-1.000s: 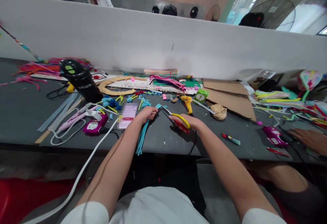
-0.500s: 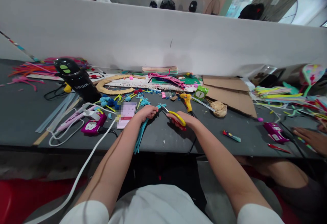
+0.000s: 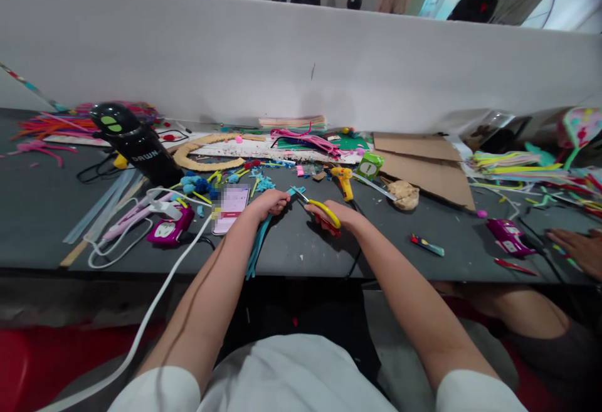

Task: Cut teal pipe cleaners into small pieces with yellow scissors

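Blue strips (image 3: 256, 250) are pinched in my left hand (image 3: 274, 204), their long ends hanging toward the table's front edge and short ends sticking out past the fingers. My right hand (image 3: 332, 216) is closed on yellow-and-red scissors (image 3: 328, 212), whose blades reach the short blue ends beside my left fingertips. The blades look slightly apart. Left of my left hand lies a phone (image 3: 231, 209) with its screen lit. Small blue cut pieces (image 3: 266, 183) lie on the table just beyond my left hand.
A black bottle (image 3: 136, 145) leans at the left, near a purple power block (image 3: 170, 227) with white cables. Behind the scissors are a yellow glue gun (image 3: 343, 183) and a green box (image 3: 370, 165). Cardboard (image 3: 423, 174) lies farther right. Another person's hand (image 3: 580, 249) rests at the right edge.
The view has shifted slightly. The scissor blades appear a little more apart at the blue ends; both hands keep their holds.
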`<state>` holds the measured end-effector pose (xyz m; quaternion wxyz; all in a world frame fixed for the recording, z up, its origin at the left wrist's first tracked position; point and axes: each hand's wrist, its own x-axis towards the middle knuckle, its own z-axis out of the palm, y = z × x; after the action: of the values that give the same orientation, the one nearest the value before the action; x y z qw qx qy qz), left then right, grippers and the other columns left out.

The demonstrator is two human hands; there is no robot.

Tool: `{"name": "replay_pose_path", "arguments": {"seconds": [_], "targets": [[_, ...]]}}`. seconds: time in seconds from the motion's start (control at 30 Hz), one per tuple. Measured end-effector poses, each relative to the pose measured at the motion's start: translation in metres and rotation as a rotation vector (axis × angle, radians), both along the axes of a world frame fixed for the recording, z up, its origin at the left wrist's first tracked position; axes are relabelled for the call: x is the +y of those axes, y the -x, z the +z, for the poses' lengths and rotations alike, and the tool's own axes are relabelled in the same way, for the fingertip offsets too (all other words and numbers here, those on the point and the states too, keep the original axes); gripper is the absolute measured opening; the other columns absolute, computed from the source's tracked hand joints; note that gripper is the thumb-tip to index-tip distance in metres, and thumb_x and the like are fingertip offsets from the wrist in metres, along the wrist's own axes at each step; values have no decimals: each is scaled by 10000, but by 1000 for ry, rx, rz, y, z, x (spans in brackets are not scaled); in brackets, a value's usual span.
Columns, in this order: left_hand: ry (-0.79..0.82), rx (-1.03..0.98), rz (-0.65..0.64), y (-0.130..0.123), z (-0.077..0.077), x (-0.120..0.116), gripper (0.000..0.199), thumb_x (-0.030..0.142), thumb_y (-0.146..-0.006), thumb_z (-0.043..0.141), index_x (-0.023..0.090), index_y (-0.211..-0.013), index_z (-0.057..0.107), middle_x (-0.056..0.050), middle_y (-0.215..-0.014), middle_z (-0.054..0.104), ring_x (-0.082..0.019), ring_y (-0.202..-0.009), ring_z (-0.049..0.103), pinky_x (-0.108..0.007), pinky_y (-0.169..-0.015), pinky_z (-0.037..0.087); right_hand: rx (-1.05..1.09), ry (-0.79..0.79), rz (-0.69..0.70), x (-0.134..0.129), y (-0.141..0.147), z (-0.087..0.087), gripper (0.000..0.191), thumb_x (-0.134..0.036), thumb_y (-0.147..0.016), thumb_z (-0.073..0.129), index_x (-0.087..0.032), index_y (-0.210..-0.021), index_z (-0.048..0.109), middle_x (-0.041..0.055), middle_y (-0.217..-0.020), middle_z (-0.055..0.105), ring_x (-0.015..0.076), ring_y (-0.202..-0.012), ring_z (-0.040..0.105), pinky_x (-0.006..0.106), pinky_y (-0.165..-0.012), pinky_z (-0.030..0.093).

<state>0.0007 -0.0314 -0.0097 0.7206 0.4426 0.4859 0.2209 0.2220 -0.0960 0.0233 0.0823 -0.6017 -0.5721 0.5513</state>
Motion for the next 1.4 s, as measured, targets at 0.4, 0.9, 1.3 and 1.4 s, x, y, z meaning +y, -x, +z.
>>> {"name": "replay_pose_path", "arguments": {"seconds": [0.4, 0.9, 1.3, 1.4], "targets": [[-7, -2, -16, 0, 0, 0, 168, 231, -843, 553, 167, -700, 494, 108, -445, 247, -23, -299, 191, -150, -329, 117, -43, -22, 17, 1, 1, 1, 659, -826, -735, 531, -169, -688, 546, 0, -449, 538, 119, -321, 481, 233, -323, 375], [95, 8, -5, -3, 4, 4, 173, 140, -854, 490, 161, -682, 478, 109, -443, 226, -21, -288, 172, -144, -316, 93, -126, -13, 73, 8, 6, 1, 653, -814, -747, 534, -169, -648, 533, 4, -408, 516, 132, -302, 476, 242, -326, 374], [150, -6, 0, -2, 2, 9, 178, 137, -857, 504, 162, -684, 470, 110, -447, 218, -19, -294, 152, -136, -305, 101, -198, -34, 52, 2, 14, 12, 576, -721, -797, 578, -168, -639, 537, 2, -410, 518, 110, -296, 451, 226, -340, 369], [156, -13, -6, -1, 1, 9, 182, 146, -871, 492, 162, -691, 472, 111, -444, 218, -20, -292, 158, -137, -306, 100, -195, -29, 46, 1, 15, 12, 571, -710, -802, 582, -172, -618, 529, -1, -410, 516, 108, -292, 451, 225, -339, 370]]}}
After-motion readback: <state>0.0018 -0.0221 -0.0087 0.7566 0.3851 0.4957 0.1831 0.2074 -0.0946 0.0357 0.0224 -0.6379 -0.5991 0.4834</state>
